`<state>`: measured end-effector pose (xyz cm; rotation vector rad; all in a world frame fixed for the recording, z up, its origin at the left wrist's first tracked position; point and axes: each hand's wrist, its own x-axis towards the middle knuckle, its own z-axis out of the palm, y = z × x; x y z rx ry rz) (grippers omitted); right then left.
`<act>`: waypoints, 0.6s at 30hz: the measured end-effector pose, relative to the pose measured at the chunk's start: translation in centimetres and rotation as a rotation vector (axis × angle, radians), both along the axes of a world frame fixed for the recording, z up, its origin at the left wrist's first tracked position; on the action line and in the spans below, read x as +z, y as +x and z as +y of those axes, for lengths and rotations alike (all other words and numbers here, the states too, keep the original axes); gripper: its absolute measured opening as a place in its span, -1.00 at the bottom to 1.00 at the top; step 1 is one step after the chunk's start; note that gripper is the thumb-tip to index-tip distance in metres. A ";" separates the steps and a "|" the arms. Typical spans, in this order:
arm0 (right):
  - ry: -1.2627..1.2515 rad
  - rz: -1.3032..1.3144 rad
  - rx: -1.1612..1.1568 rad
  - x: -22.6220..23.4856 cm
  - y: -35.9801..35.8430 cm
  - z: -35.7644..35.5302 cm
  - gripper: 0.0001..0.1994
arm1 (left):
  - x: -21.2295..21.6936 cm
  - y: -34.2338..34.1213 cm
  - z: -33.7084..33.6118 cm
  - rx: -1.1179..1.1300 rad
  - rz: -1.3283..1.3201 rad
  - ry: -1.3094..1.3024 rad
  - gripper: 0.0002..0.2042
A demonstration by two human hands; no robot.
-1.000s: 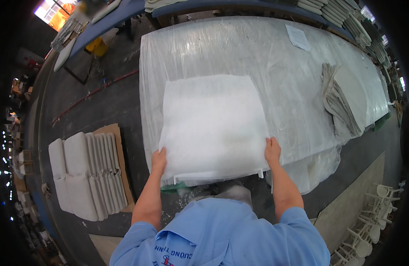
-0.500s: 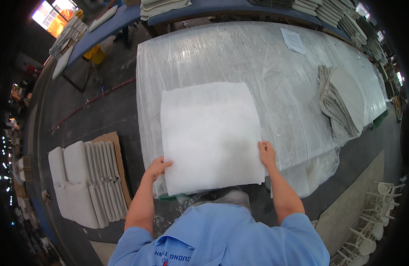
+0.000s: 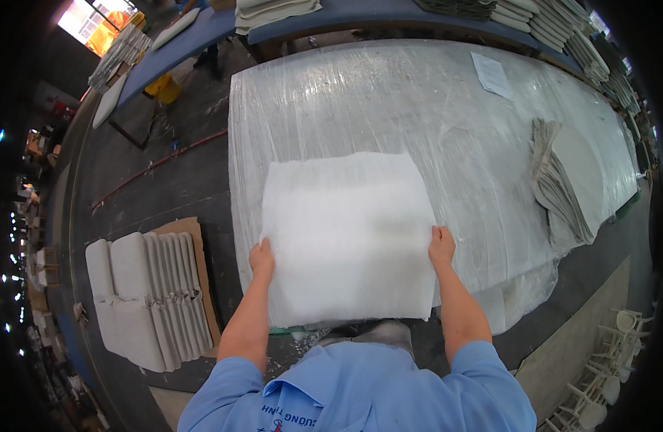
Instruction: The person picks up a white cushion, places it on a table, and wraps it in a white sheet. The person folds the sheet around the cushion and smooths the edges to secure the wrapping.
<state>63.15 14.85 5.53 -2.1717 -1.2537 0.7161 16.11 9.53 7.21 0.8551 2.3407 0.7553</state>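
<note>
A squarish white wadding sheet (image 3: 346, 237) lies in front of me over a large plastic-wrapped stack (image 3: 331, 108), its near edge close to my body. My left hand (image 3: 261, 259) is closed on the sheet's left edge, a little below its middle. On the opposite side, my right hand (image 3: 441, 247) grips the right edge at about the same height, thumb and fingers pressed together. The sheet looks thin and soft, with a faint grey shade at its right middle. The fingertips are partly hidden at the edges.
Folded grey-white fabric covers (image 3: 569, 180) rest on the wrap at the right. Pale cushions (image 3: 148, 299) stand in a row with cardboard on the floor at left. Blue-topped tables (image 3: 367, 16) run along the back. White chairs (image 3: 597, 381) stand at lower right.
The sheet's far edge has come nearer to me. My left hand has shifted up along the edge, its fingers now folded in rather than stretched over the sheet. The view has shifted slightly.
</note>
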 end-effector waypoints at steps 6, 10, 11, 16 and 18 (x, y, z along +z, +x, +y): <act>0.093 -0.030 0.009 -1.8 0.8 0.5 -0.66 | 0.0 -1.3 -0.1 0.024 -0.051 -0.005 -0.53; 0.033 0.013 0.011 -2.1 0.8 0.7 -0.67 | 0.5 -1.8 -0.5 0.043 -0.039 0.004 -0.53; 0.012 0.015 0.014 -2.1 1.0 0.7 -0.67 | 0.5 -1.7 -0.4 0.051 -0.051 0.012 -0.52; -0.124 0.187 0.058 -2.6 2.7 1.4 -0.62 | 1.0 -1.8 0.4 0.018 -0.335 -0.164 -0.61; -0.292 0.388 0.016 -1.8 3.2 3.1 -0.56 | 1.8 -3.0 1.4 -0.021 -0.556 -0.277 -0.59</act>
